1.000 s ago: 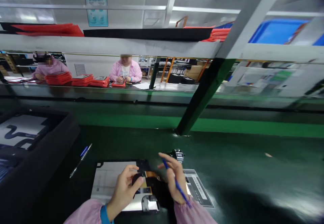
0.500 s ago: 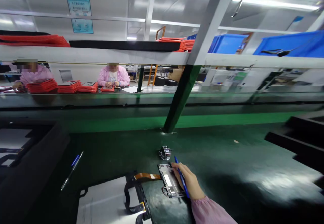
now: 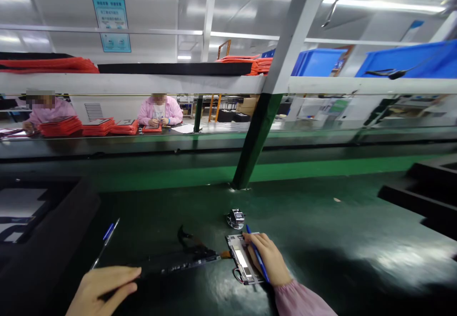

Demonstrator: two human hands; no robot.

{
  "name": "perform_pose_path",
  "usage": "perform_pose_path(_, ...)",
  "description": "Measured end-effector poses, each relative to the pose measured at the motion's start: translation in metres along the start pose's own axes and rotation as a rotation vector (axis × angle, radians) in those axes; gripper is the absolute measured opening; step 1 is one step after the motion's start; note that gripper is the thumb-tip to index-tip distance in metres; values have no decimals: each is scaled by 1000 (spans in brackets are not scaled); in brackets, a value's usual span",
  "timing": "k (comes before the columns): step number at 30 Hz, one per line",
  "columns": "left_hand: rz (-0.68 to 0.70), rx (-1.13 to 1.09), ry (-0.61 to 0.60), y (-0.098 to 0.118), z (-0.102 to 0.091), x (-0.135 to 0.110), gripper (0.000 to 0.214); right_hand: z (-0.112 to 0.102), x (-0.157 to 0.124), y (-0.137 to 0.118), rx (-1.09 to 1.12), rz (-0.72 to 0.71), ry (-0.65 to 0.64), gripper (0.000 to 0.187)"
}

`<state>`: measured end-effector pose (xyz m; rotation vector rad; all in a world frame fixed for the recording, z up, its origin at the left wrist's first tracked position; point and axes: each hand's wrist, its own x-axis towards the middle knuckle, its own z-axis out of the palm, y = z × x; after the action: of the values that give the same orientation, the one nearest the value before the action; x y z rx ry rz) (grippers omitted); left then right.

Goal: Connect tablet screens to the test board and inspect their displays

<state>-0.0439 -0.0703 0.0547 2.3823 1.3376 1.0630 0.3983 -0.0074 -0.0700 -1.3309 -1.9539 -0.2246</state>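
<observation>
My left hand (image 3: pixel 103 290) pinches the near left edge of a thin dark screen panel (image 3: pixel 189 262), which is tilted up and seen almost edge-on. Black flex strips stick up behind it, and an orange ribbon cable (image 3: pixel 225 254) joins it to a small metal-framed circuit module (image 3: pixel 240 259) lying on the bench. My right hand (image 3: pixel 269 259) rests on that module's right side, with a blue pen (image 3: pixel 260 261) tucked between its fingers. A silver tally counter (image 3: pixel 235 218) stands just beyond the module.
A black foam tray (image 3: pixel 71 240) holding panels is at left, beside another pen (image 3: pixel 107 240). Black trays (image 3: pixel 421 197) stand at right. A slanted post (image 3: pixel 255 140) rises from the green bench (image 3: pixel 321 240). Across, two people in pink work near stacked red sheets (image 3: pixel 60 126).
My left hand has come into view and gripped the panel. The panel, flat with its pale back showing before, is now lifted edge-on. My right hand stays on the module.
</observation>
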Motion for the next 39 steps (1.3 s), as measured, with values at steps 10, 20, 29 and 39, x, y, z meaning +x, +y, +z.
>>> perform_pose_path(10, -432, -372, 325, -14, 22, 54, 45, 4, 11, -40, 139, 175, 269, 22)
perform_pose_path(20, -405, -465, 509, -55, 65, 36, 49, 41, 78, -151, 585, 204, 363, 54)
perform_pose_path(29, -385, -552, 472, -52, 67, 35, 46, 61, 46, -124, 336, 3, 232, 28)
perform_pose_path(39, -388, -542, 412, -48, 68, 38, 50, 58, 45, -132, 349, 95, 272, 26)
